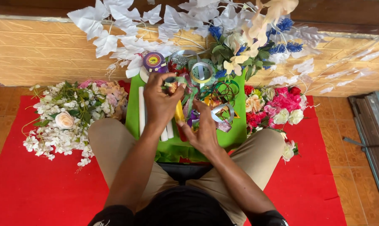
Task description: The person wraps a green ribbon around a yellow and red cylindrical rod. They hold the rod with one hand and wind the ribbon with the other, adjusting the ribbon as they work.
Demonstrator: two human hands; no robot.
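My left hand is raised over a green mat and grips a small dark-tipped object wrapped with green and orange ribbon. My right hand lies lower, fingers spread on a tangle of coloured ribbons, pinching a strand beside a yellow strip. White sticks lie on the mat to the left of my left hand. Ribbon rolls, one purple and one pale green, sit at the mat's far end.
I sit on a red cloth with knees apart. White and peach artificial flowers lie on the left, pink and red ones on the right. White leaf sprays and blue flowers lean on a yellow wall.
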